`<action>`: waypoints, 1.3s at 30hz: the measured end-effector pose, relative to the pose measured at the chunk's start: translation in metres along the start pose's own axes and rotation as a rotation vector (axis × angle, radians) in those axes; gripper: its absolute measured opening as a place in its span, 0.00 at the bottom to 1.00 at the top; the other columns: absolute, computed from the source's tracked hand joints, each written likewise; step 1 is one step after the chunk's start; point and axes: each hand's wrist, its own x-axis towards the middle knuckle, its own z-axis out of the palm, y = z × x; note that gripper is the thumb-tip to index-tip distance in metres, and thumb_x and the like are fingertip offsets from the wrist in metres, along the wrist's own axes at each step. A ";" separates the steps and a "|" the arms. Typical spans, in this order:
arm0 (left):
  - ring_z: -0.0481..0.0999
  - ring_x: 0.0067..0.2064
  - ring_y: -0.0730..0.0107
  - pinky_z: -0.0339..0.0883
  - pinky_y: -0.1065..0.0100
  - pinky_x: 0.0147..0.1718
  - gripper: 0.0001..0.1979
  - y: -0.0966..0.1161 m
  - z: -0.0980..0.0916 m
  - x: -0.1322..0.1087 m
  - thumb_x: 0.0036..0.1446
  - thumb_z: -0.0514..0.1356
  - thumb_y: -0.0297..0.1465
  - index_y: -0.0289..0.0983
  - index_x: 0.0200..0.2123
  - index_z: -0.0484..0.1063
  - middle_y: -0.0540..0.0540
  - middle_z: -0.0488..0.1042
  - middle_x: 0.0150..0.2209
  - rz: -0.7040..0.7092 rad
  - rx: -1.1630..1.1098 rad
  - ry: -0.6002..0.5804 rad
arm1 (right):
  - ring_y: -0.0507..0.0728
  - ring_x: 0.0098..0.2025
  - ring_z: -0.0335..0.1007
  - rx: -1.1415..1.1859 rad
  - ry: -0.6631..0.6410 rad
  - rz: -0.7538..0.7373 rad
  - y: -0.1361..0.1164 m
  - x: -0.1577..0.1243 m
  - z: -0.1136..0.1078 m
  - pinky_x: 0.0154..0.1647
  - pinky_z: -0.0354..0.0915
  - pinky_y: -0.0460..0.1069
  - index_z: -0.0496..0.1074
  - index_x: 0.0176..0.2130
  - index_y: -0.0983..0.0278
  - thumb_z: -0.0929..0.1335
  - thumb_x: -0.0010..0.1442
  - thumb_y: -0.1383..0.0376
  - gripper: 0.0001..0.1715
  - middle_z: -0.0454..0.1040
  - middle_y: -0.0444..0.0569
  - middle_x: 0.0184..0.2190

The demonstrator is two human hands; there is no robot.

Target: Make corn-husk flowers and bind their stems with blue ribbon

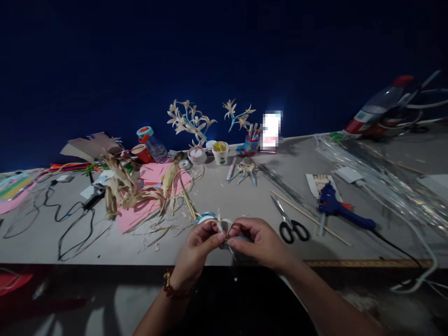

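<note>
At the table's front edge, my left hand (pixel 203 240) and my right hand (pixel 257 240) meet with fingertips pinched. Between them is a small pale corn-husk flower (pixel 224 225), its petals pointing up. My fingers cover its lower part, and a thin end hangs below them. Just behind my left hand lies a roll of teal and white tape (pixel 206 218), partly covered. To the right of my right hand rest black-handled scissors (pixel 292 226), blades slightly apart. Several finished-looking husk flowers with teal stems (pixel 246 172) lie bunched behind my hands.
Dried corn husks (pixel 131 191) and pink paper (pixel 131 218) spread to the left, near black cables (pixel 93 219). A blue glue gun (pixel 345 210), a wooden stick (pixel 315 219) and wire bundles (pixel 367 163) lie right. Flower branches (pixel 191 120), a white cup (pixel 220 154) and a lit phone (pixel 271 130) stand behind.
</note>
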 end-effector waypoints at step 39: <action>0.67 0.31 0.74 0.62 0.72 0.33 0.06 -0.001 -0.004 -0.002 0.55 0.66 0.31 0.36 0.31 0.72 0.50 0.70 0.30 0.042 0.071 -0.027 | 0.50 0.30 0.60 0.045 0.046 0.031 -0.005 -0.005 0.007 0.32 0.59 0.45 0.67 0.30 0.63 0.73 0.54 0.58 0.14 0.64 0.41 0.27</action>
